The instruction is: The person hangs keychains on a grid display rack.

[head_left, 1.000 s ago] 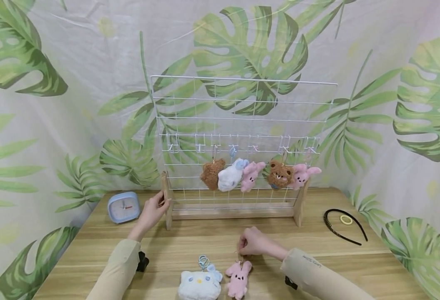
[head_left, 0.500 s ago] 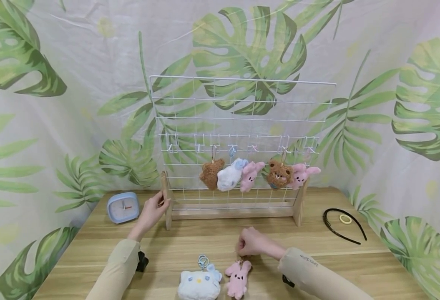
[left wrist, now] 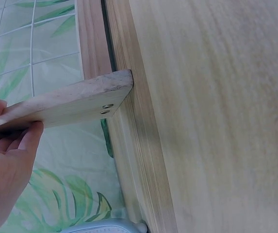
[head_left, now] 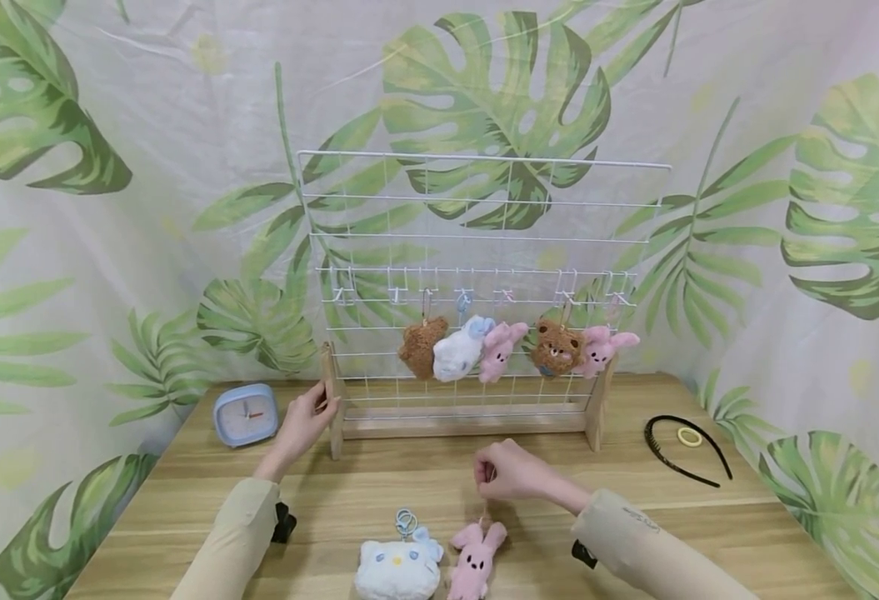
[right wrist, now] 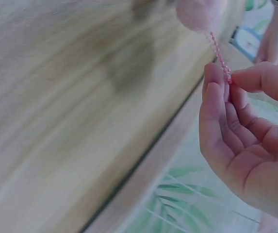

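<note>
My right hand (head_left: 510, 473) pinches the pink bead chain (right wrist: 219, 53) of a pink plush bunny keychain (head_left: 473, 560) between thumb and fingertips. The bunny is below the hand, near the front of the table, and only a blurred part of it shows at the top of the right wrist view. Beside it lies a white plush cat keychain (head_left: 397, 569) with a blue bow and blue rings. At the rack's left end, my left hand (head_left: 307, 421) grips the wooden upright (left wrist: 75, 99), thumb on one face and fingers on the other.
The white wire grid rack (head_left: 484, 158) carries a row of hooks. Plush keychains hang there, among them a brown bear (head_left: 556, 348), a white cat (head_left: 457, 350) and a pink bunny (head_left: 501, 354). A blue clock (head_left: 246, 415) stands left; a black headband (head_left: 652, 446) and yellow ring (head_left: 689, 437) lie right.
My right hand has risen a little from the table, drawing the bunny's chain out straighter. The bunny leans slightly more. My left hand stays on the upright.
</note>
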The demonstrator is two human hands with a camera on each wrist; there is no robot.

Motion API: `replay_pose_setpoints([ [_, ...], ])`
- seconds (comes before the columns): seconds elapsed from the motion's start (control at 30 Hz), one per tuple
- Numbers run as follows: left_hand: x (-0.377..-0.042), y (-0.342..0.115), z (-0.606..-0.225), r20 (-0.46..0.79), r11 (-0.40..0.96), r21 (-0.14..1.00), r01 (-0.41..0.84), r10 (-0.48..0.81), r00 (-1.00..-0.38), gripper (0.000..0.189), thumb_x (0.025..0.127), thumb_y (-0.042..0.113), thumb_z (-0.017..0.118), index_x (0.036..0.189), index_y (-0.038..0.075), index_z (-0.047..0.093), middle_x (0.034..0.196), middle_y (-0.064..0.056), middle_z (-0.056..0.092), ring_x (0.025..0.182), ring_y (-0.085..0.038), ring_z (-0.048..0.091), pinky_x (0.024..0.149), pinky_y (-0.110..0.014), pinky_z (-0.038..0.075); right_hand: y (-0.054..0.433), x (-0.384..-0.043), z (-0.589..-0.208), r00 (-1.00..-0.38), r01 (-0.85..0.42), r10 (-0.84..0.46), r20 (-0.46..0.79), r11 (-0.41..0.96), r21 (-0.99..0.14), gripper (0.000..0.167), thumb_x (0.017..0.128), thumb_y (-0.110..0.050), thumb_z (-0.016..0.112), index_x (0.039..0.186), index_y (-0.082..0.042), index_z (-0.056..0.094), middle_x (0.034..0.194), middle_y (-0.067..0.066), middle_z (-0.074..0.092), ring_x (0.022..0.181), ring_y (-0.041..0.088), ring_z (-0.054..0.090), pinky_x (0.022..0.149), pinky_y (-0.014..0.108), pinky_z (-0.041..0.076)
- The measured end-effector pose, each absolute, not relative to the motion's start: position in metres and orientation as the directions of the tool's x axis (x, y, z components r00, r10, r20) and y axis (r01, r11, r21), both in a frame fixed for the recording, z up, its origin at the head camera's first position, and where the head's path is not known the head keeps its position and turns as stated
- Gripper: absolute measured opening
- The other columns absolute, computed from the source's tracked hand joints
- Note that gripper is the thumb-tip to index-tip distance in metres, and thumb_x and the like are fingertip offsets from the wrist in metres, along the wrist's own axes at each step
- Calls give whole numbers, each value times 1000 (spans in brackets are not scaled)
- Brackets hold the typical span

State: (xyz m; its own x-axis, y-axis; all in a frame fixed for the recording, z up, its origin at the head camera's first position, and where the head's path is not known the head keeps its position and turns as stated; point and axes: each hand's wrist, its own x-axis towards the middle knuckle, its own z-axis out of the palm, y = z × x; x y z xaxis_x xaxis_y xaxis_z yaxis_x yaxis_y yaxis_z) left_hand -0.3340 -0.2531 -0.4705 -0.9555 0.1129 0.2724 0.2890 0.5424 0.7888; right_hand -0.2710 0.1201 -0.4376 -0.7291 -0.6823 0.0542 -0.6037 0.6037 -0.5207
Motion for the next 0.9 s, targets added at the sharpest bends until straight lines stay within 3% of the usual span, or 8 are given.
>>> replay_pose_setpoints([
  [0.23,-336,-254,-471,261,536,796,281,116,-958,55,105,17,48,152,-7,31,146,-33,45,133,-44,50,104,-51,50,121,-261,-413,-715,-633,-684,143,548,-547,14,80,2,66,76,-11,63,67,-1,67,61,-6,56,58,11,51],
  [0.7,-335,-253,-471,285,542,783,305,124,-951,54,105,18,48,150,-9,34,145,-34,46,132,-45,50,103,-52,51,114,-258,-360,-684,-700,-676,276,500,-509,12,84,1,69,80,-10,64,69,0,67,58,-6,49,51,12,48],
  [0.9,-333,-253,-470,298,538,780,319,130,-946,54,106,20,48,149,-9,35,143,-34,48,131,-45,51,101,-51,53,99,-269,-320,-622,-773,-683,384,457,-439,12,83,3,68,79,-7,63,69,3,66,60,-4,51,53,12,50],
])
